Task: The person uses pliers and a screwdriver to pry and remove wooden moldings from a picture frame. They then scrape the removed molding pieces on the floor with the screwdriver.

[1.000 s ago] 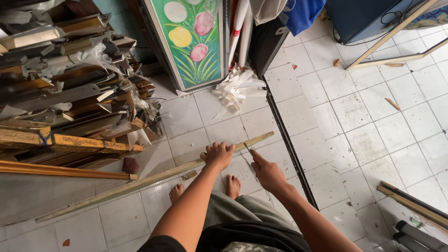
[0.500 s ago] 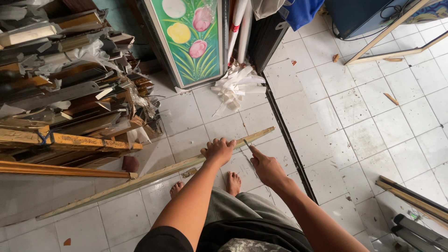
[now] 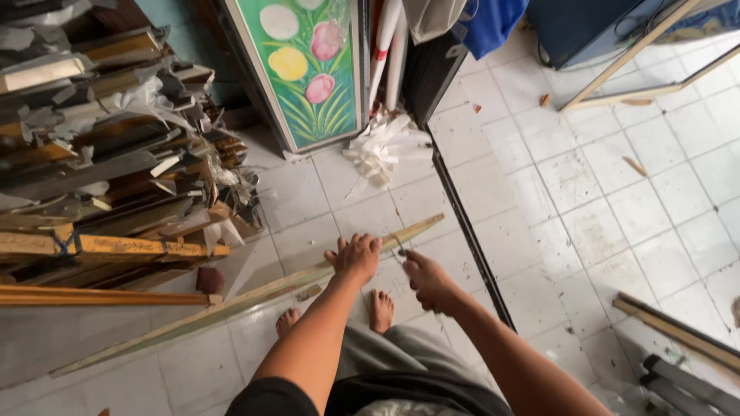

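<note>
Nearest the camera, two bare feet stand on the white tiled floor [image 3: 586, 200], just beneath the hands. The left hand [image 3: 356, 256] lies palm-down with fingers spread over a long, pale wooden moulding strip [image 3: 231, 308], pressing on it rather than wrapping it. The right hand [image 3: 426, 279] sits just beside it, fingers curled around a small thin tool (too small to tell what kind) whose tip meets the strip's upper edge. The strip runs slantwise, its low end far to the left and its cut end [image 3: 432, 222] up to the right of the hands.

To the left, a stack of wooden frame lengths and mouldings [image 3: 116, 192] juts out. Farther off lies a bundle of white paper strips [image 3: 381, 150], and behind it leans a framed painting of flowers on green [image 3: 308, 69].
</note>
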